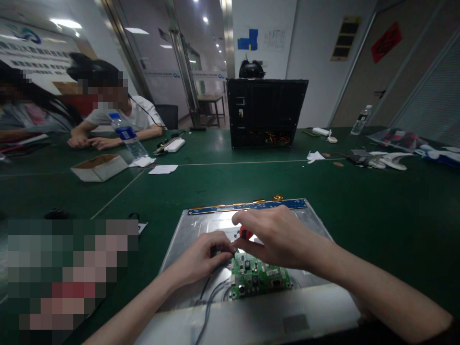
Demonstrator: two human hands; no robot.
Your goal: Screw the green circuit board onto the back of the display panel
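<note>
A grey metal display panel [187, 235] lies flat in front of me, with a green circuit board [260, 277] on its near part. My right hand [278, 235] is closed around a red-handled screwdriver [246, 233] above the board's far left corner; the tool's tip is hidden. At that same corner, the fingertips of my left hand [206, 254] are pinched together, and what they hold, if anything, cannot be made out. Dark cables [208, 302] run from the board's left side toward me. Along the panel's far edge sits a narrow blue circuit strip [247, 206].
Across the green table [201, 184] stands a black open-backed case [266, 112]. To the left are a small open box [100, 167], a tilted water bottle [127, 136] and paper [163, 169]. Two people sit at the far left. Parts and bags [398, 139] lie at the right.
</note>
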